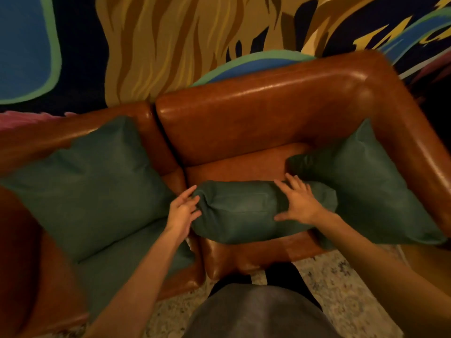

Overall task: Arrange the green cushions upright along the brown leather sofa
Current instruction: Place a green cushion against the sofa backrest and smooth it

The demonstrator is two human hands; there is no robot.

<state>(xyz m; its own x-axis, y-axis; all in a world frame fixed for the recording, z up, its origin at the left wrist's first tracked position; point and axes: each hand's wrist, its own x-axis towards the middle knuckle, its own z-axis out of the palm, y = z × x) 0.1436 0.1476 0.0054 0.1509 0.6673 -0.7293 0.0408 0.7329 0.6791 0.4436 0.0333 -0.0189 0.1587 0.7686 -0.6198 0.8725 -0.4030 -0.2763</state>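
A brown leather sofa (pixel 258 113) fills the view, seen from above. A middle green cushion (pixel 241 213) stands on the right seat near its front edge, its top edge facing me. My left hand (pixel 181 211) presses flat against its left end. My right hand (pixel 299 203) lies on top of it with fingers spread, toward its right end. A large green cushion (pixel 90 184) leans against the left backrest. Another green cushion (pixel 366 184) leans in the right corner against the armrest. A further green cushion (pixel 117 264) lies flat on the left seat.
A painted wall (pixel 170 45) in blue, green and tan rises behind the sofa. Speckled floor (pixel 341 276) shows in front of the seats, with my grey shirt and dark legs (pixel 258 311) close to the sofa's front edge.
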